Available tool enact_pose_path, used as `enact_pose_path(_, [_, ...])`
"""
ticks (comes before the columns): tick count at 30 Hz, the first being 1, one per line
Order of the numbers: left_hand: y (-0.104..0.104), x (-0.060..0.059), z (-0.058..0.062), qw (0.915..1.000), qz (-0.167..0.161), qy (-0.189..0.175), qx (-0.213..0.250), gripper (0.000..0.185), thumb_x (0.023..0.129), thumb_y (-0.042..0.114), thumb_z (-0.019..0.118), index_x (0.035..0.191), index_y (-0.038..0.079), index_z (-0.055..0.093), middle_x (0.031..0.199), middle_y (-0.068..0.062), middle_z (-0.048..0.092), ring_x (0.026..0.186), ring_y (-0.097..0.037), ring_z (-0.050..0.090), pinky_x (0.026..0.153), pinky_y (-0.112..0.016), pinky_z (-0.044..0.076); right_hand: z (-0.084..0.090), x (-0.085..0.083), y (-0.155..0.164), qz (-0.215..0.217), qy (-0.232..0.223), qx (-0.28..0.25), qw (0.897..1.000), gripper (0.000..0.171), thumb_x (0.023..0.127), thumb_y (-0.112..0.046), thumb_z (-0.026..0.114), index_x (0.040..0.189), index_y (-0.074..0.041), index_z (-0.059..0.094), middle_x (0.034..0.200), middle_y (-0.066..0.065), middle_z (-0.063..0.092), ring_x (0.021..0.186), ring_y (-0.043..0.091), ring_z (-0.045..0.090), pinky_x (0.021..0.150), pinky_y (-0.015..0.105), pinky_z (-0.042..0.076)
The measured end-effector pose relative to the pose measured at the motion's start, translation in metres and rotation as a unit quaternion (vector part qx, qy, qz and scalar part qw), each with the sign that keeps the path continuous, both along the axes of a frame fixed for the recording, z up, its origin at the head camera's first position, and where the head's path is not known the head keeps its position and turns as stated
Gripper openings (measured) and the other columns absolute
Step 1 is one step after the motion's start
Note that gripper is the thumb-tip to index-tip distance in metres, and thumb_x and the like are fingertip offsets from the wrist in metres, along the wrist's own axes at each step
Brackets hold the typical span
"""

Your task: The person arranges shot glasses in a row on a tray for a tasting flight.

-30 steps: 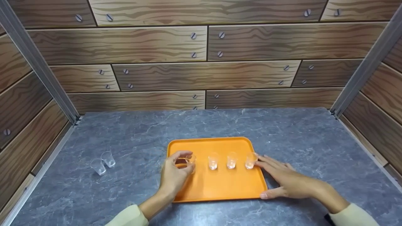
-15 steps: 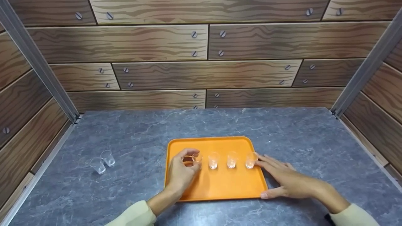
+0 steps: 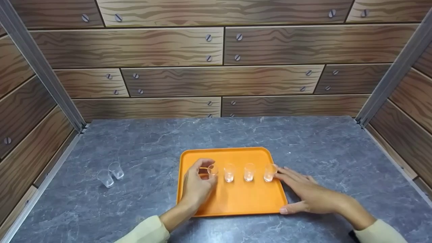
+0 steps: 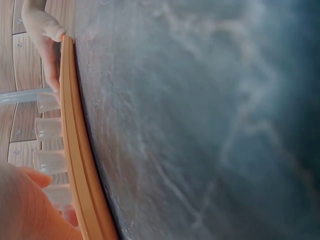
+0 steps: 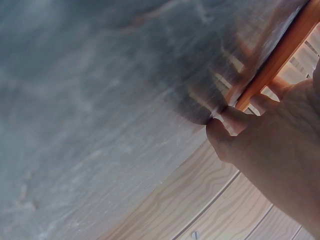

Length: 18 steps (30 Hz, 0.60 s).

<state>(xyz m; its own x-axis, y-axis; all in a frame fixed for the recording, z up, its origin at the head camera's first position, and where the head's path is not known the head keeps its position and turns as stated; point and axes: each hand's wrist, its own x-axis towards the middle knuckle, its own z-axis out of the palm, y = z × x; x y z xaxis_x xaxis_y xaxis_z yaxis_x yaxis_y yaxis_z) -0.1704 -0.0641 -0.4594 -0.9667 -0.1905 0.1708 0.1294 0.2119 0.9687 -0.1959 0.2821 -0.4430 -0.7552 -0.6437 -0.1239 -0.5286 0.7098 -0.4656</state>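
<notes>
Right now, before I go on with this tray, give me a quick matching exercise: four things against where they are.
Things:
1. left hand
2. right hand
3. two loose cups
4. orange tray

Places:
A. flat on the countertop, along the tray's right edge
B. on the grey countertop, far left of the tray
C. middle of the countertop, bearing a row of four cups
D. over the tray, pinching the leftmost cup of the row

Pairs: 1-D, 2-A, 3-B, 4-C

Small clear cup upright, leftmost in the tray's row.
</notes>
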Motion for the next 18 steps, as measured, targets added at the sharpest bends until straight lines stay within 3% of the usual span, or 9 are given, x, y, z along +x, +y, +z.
enact_pose_path(18, [-0.0091, 0.0096, 0.0009, 0.9998, -0.006, -0.002, 0.021, 0.045, 0.077, -0.004, 0.08, 0.12, 0.003, 0.065, 0.118, -0.018, 0.066, 0.101, -0.029, 0.065, 0.094, -0.044, 0.058, -0.0001, 0.0001, -0.0005, -0.001, -0.004, -0.004, 1.0, 0.094, 0.085, -0.069, 0.069, 0.162, -0.035, 0.026, 0.172, -0.001, 0.013, 0.155, 0.04, 0.017, 0.104, 0.088, 0.011])
